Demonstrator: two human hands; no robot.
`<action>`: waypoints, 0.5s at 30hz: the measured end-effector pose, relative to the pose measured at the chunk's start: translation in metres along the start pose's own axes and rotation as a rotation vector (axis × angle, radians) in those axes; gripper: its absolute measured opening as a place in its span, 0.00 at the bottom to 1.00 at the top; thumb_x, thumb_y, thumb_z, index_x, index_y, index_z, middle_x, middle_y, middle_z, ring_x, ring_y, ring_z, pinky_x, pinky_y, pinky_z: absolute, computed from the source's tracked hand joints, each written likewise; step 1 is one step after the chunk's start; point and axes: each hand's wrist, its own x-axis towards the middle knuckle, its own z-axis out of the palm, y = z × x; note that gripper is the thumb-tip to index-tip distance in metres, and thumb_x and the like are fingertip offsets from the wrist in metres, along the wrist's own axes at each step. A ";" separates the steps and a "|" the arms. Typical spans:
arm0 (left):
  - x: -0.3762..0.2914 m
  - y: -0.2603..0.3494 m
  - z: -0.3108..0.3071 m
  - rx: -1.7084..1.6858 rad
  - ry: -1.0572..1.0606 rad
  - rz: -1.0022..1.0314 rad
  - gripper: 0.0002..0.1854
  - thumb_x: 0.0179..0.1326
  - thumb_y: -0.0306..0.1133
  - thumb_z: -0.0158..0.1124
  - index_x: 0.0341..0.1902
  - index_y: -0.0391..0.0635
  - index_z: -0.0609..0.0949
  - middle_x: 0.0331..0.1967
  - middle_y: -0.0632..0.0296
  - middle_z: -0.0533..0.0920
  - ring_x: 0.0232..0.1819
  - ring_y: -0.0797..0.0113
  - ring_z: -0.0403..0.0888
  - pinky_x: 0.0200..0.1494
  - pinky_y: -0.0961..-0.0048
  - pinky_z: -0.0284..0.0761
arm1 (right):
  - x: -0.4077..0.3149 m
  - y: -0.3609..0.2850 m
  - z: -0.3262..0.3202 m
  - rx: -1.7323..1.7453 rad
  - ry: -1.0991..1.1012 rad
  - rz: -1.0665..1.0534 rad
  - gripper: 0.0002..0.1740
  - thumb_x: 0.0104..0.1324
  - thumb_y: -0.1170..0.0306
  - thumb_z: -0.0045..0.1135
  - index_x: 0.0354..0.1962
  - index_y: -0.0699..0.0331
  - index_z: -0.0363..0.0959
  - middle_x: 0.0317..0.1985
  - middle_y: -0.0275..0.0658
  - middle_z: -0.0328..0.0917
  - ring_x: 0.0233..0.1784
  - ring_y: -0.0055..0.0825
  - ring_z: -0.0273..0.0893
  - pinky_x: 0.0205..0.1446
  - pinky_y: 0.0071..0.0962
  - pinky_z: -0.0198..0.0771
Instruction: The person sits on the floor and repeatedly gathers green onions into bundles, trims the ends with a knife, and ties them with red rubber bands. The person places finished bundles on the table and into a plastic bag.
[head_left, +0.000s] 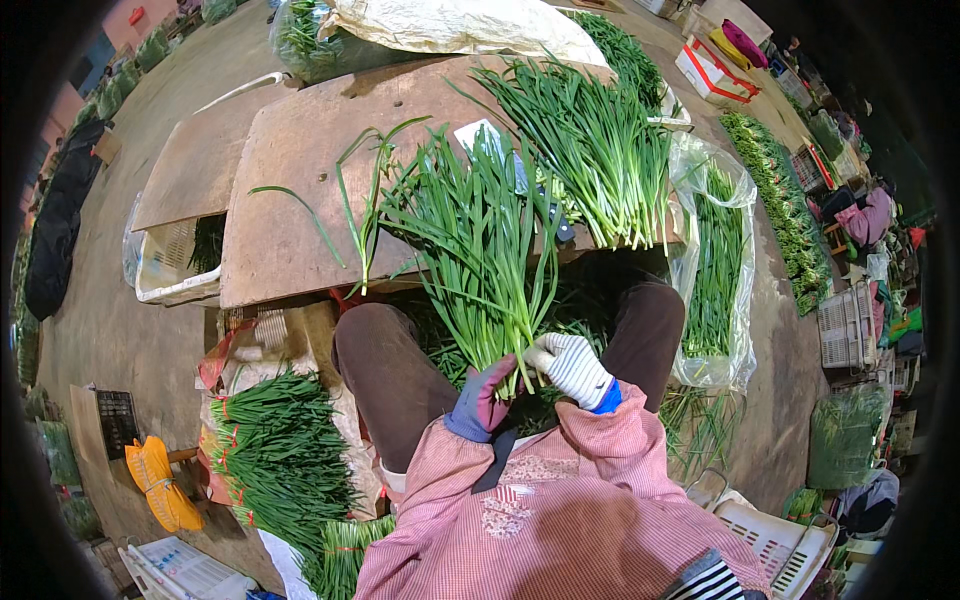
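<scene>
My left hand (484, 397), in a purple and grey glove, grips the pale stem ends of a bunch of Chinese chives (480, 270) above my lap. My right hand (574, 367), in a white striped glove, has its fingertips at stems on the bunch's right side. The bunch's leaves fan up over the wooden board (285, 225). A larger loose pile of chives (592, 150) lies on the board's right part. Between pile and bunch a dark knife handle (555, 217) shows; its blade is mostly hidden. A few stray chives (367, 210) lie left of the bunch.
Chives tied with red bands (285, 442) lie at my left. A clear plastic bag of chives (712, 262) stands to the right of the board. White plastic baskets (772, 547) are at the lower right, and another white basket (172, 255) sits under the board's left end.
</scene>
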 end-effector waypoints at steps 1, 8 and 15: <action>0.001 -0.002 -0.001 0.051 0.007 0.033 0.23 0.61 0.20 0.62 0.61 0.43 0.76 0.53 0.56 0.81 0.52 0.66 0.82 0.53 0.73 0.78 | 0.000 -0.002 0.000 -0.026 0.013 0.058 0.20 0.63 0.57 0.59 0.34 0.69 0.81 0.23 0.41 0.81 0.26 0.25 0.79 0.33 0.27 0.73; 0.000 0.008 0.019 -0.166 0.202 -0.088 0.15 0.68 0.37 0.60 0.54 0.43 0.78 0.40 0.61 0.83 0.43 0.67 0.82 0.49 0.67 0.79 | 0.005 -0.008 0.002 -0.318 -0.027 0.024 0.33 0.52 0.42 0.68 0.33 0.69 0.79 0.22 0.44 0.80 0.27 0.35 0.81 0.34 0.31 0.74; -0.001 0.029 0.043 -0.218 0.111 -0.115 0.23 0.71 0.36 0.56 0.67 0.45 0.70 0.40 0.68 0.79 0.35 0.72 0.79 0.42 0.72 0.76 | 0.008 0.013 0.001 0.291 0.035 0.052 0.15 0.67 0.65 0.59 0.45 0.68 0.79 0.30 0.32 0.82 0.29 0.15 0.78 0.34 0.17 0.72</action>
